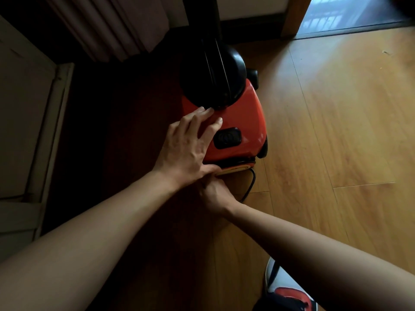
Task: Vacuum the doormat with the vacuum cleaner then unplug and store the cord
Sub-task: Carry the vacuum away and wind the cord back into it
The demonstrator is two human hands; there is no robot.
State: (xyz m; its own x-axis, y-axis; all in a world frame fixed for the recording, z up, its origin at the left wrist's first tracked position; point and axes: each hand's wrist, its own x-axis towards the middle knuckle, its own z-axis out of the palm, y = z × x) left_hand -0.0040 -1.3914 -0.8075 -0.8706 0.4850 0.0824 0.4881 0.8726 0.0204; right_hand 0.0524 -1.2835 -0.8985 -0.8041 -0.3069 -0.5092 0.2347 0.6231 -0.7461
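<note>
Your left hand lies flat on the vacuum, fingers spread, holding nothing. Your right hand is at its rear beside the cord; its fingers are hidden, so I cannot tell their grip.

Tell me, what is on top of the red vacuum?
The left hand rests flat on the vacuum, beside a black button; a black dome sits further forward. The hand covers the shell under it and hides the fingers of the right hand.
</note>
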